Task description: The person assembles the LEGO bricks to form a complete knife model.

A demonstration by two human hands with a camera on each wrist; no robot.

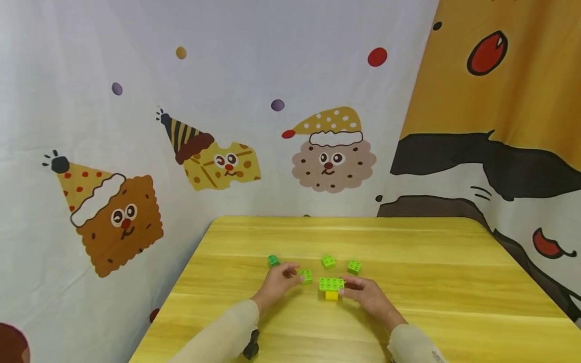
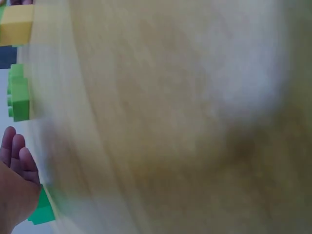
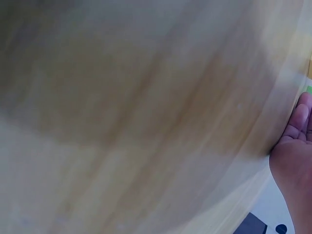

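Note:
A long light-green toy brick [image 1: 332,285] sits on top of a yellow brick [image 1: 332,296], overhanging it on both sides. At its right end, my right hand [image 1: 369,297] pinches it between thumb and fingers. My left hand [image 1: 279,283] is held half-curled, its thumb tip right at the edge of a small light-green brick [image 1: 306,276]. The left wrist view shows its fingers [image 2: 19,153] spread beside the small brick [image 2: 20,100], with the thumb hidden. Most of the right hand's grip lies outside the right wrist view.
Two more small light-green bricks [image 1: 328,261] [image 1: 354,266] lie behind the stacked pair. A dark green brick [image 1: 273,260] stands just behind the left hand. The wooden table [image 1: 436,262] reaches back to a printed curtain [image 1: 272,60].

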